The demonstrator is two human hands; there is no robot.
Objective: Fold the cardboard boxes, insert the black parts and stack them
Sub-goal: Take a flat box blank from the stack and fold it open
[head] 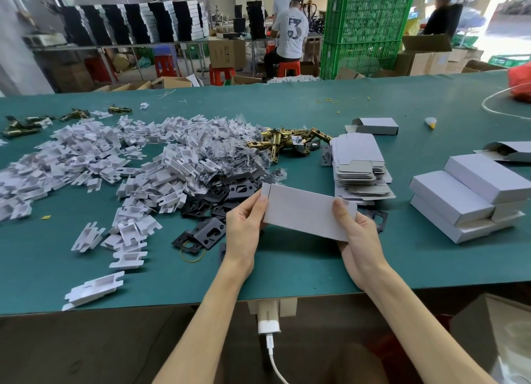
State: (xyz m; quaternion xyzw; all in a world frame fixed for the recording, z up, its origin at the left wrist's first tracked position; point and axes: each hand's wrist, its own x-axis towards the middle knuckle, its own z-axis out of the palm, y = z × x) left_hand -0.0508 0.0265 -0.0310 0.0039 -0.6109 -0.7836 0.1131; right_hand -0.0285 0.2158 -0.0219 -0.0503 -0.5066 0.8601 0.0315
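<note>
From my remote seat, I watch both hands hold one pale grey-white cardboard box (307,211) just above the green worktop (287,271), near its front edge. The box shows a long, plain, unprinted rectangular face, sloping down to the right, with a narrow creased flap at its left end. The left hand (244,225) closes its grip on that left end, thumb laid on the face beside the crease. The right hand (356,237) closes its grip on the right end, thumb pressed on the upper corner and fingers hidden behind the board. Just behind the box and to its left lie the black parts (230,194), flat plates with cut-out holes, scattered loose on the worktop. A stack of flat box blanks (359,165) sits just beyond the right hand. Finished folded boxes (465,199), same pale colour, stand piled at the right, well apart from the hands. A broad heap of white plastic inserts (115,159) covers the left side, and brass latches (287,143) lie behind the black parts.
</note>
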